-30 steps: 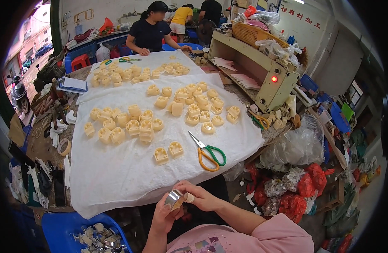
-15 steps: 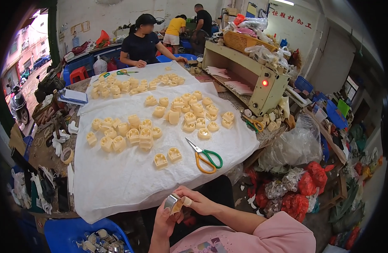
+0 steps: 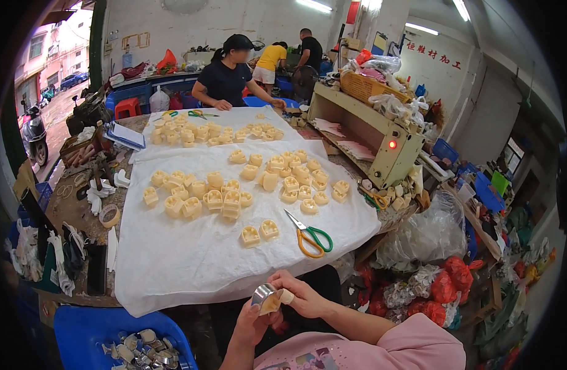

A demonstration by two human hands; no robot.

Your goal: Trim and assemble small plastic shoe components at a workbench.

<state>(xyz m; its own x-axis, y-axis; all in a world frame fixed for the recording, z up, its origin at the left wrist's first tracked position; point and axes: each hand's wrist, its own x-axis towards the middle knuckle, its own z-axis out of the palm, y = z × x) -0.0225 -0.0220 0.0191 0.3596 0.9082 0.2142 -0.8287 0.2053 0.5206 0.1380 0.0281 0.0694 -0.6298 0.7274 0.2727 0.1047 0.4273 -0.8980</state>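
While left fingers (image 3: 249,311) and right fingers (image 3: 294,286) clamp a silver-banded piece (image 3: 264,292), scissors (image 3: 321,237) lie on white cloth (image 3: 172,265).

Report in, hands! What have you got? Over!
Left hand gripping silver-and-cream piece, right hand at its edge. Scissors lying on white cloth beyond. Nothing seen in the way.

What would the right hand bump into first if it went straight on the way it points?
Most likely the silver-banded piece held in the left hand: the right hand points leftward, close beside it, though actual contact is unclear.
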